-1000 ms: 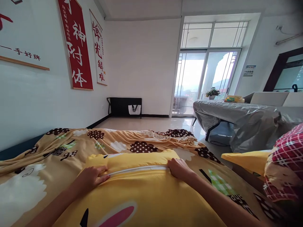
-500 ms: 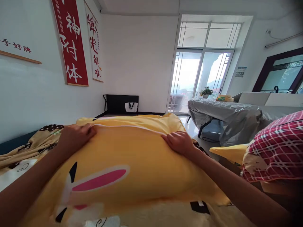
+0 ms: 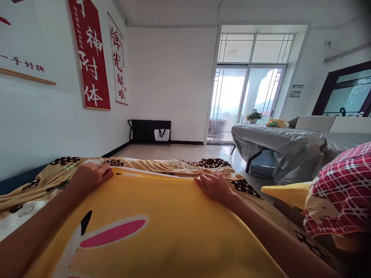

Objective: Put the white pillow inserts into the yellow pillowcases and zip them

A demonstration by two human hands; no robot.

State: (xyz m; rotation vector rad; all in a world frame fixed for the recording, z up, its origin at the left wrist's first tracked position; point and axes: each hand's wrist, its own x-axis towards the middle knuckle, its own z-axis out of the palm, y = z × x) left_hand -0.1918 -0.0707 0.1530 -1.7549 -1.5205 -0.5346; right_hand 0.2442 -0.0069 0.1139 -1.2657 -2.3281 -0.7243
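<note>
A yellow pillowcase [image 3: 179, 216] with a pink-and-white printed shape and black marks is stretched between my hands, its far edge trimmed in white. My left hand [image 3: 88, 177] grips that edge near its left end, fingers curled over the cloth. My right hand [image 3: 213, 187] is closed on the same edge farther right, knuckles up. The near part of the pillowcase runs out of view at the bottom. Beneath it lies a beige blanket [image 3: 162, 164] with brown dotted patterns.
To the right are a red plaid pillow [image 3: 344, 185] and a yellow cloth corner [image 3: 285, 193]. A table under grey plastic sheeting [image 3: 278, 135] stands beyond. By the back wall is a black folded panel [image 3: 142, 131] with a white bag [image 3: 161, 134].
The pillowcase's far layer, which lay beyond my hands, has dropped out of sight, uncovering blanket and floor. The cloth is now pulled flatter. Both hands keep their hold and sit lower in view.
</note>
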